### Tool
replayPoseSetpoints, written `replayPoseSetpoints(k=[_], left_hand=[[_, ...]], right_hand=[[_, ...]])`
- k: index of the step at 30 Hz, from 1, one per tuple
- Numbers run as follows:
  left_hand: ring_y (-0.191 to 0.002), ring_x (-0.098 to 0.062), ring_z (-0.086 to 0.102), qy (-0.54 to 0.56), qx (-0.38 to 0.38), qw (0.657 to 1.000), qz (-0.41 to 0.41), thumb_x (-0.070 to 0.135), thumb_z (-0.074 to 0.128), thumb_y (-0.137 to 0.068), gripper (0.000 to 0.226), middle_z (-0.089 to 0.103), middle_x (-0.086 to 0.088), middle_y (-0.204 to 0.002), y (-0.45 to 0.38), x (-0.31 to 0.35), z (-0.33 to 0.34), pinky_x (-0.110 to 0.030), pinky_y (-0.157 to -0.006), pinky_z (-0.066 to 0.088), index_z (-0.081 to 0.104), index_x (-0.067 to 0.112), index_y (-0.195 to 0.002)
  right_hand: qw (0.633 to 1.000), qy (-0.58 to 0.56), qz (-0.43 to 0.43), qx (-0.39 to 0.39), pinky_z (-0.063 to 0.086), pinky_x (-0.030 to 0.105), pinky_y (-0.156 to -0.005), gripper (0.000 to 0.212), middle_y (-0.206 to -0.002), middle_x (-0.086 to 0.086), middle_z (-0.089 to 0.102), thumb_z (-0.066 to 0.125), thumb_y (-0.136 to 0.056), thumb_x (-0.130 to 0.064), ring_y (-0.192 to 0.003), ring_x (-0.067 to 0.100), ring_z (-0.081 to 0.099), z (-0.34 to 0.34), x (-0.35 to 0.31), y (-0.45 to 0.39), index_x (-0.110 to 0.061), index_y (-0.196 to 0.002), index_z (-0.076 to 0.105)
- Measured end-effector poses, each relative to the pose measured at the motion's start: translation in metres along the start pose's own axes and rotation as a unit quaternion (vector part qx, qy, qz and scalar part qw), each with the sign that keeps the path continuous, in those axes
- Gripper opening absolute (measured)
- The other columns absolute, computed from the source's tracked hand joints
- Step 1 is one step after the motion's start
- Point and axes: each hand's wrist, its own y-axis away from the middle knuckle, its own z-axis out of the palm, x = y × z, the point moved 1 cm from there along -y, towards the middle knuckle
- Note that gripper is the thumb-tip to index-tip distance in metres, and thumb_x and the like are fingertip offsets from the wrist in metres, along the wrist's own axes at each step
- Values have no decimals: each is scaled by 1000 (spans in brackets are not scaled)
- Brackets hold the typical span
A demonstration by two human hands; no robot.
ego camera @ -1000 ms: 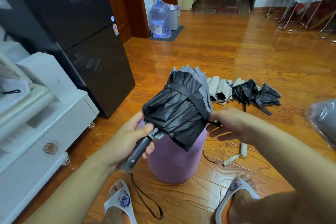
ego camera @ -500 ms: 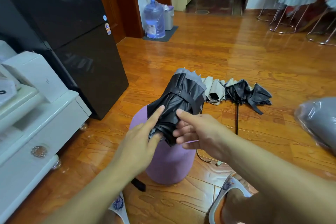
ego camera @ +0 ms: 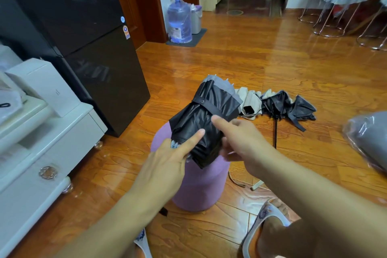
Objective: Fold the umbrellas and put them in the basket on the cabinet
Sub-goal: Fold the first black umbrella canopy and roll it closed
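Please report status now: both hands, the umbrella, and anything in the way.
Left hand and right hand both grip the black umbrella, strap fastened. Second umbrella unfolded on floor. Purple stool directly below. Basket not in view.

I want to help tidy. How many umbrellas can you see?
2: a strapped black folded umbrella held between both hands above the purple stool, and an unfolded black-and-beige umbrella lying on the wooden floor behind.

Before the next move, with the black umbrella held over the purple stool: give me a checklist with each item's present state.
1. Strap wrapped round black umbrella: ok.
2. Strap snap fastened: cannot tell.
3. Left hand and right hand both on the canopy: ok.
4. Canopy folds tidy at the lower end: not ok, loose.
5. Second umbrella folded: not ok, it sprawls on the floor.
6. Basket on white cabinet in view: cannot tell.
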Motion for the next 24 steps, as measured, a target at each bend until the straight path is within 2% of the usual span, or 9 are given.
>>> replayPoseSetpoints(k=[2, 4, 7, 9, 14, 16, 18, 21, 24], left_hand=[[-96, -35, 63, -3, 1, 1000, 6, 29, 40, -106, 72, 50, -3, -133, 1, 0, 0, -43, -80, 55, 0, 80, -140], [-94, -35, 63, -7, 4, 1000, 7, 32, 39, -106, 71, 47, 1, -134, 2, 2, 0, -41, -78, 55, 0, 79, -141], [-82, -32, 61, -19, -1, 1000, -2, 32, 39, -106, 72, 45, 2, -118, 2, 5, -1, -39, -72, 52, -4, 82, -138], [-72, -31, 57, -29, -11, 999, -10, 31, 39, -107, 75, 41, 2, -104, 4, 4, 0, -41, -69, 52, -7, 84, -134], [-71, -33, 57, -33, -25, 999, -12, 32, 34, -105, 73, 42, 0, -101, 3, -2, 2, -43, -68, 53, -6, 85, -133], [-79, -34, 60, -13, -21, 1000, -18, 35, 31, -103, 66, 46, 0, -104, -2, -6, 0, -44, -73, 54, 0, 83, -137], [-87, -33, 60, 39, -28, 998, -48, 33, 37, -107, 62, 50, 0, -96, -7, -13, -3, -44, -80, 52, 13, 82, -137], [-78, -28, 63, 119, -59, 987, -92, 27, 44, -108, 61, 58, -9, -77, -8, -31, -12, -38, -74, 51, 29, 82, -131], [-83, -22, 60, 70, -100, 989, -79, 30, 40, -110, 60, 56, 0, -91, -6, -40, -19, -36, -75, 50, 24, 83, -131]], right_hand=[[989, 84, -101, 73, 41, 31, -59, 46, -48, -10, 45, 68, -89, -48, -51, 16, 49, -1, -1, -5, -17, -63, 46], [967, 146, -174, 112, 38, 30, -60, 43, -50, -11, 49, 69, -89, -45, -54, 10, 48, 1, 2, -9, -17, -62, 49], [925, 219, -267, 161, 42, 29, -71, 30, -86, -10, 56, 70, -87, -49, -79, 9, 53, 2, 5, -18, -22, -91, 58], [918, 266, -268, 123, 41, 29, -80, 36, -100, -7, 51, 71, -87, -51, -94, 11, 50, -1, 8, -29, -23, -105, 57], [903, 355, -238, 31, 34, 33, -70, 29, -82, -6, 47, 68, -93, -38, -79, 18, 49, 1, 18, -42, -26, -73, 50], [925, 304, -229, -7, 41, 35, -68, 30, -72, -4, 59, 67, -95, -32, -71, 16, 55, 0, 18, -40, -22, -71, 53], [968, 157, -189, -57, 47, 35, -70, 28, -65, 1, 67, 62, -100, -26, -63, 15, 61, -8, 11, -33, -13, -75, 58], [982, -48, -151, -106, 50, 33, -70, 30, -57, 1, 52, 58, -102, -20, -53, 17, 51, -32, -4, -21, -11, -74, 52], [968, -163, -114, -156, 52, 29, -68, 29, -57, -1, 39, 56, -100, -23, -49, 14, 36, -48, -14, -10, -15, -75, 47]])
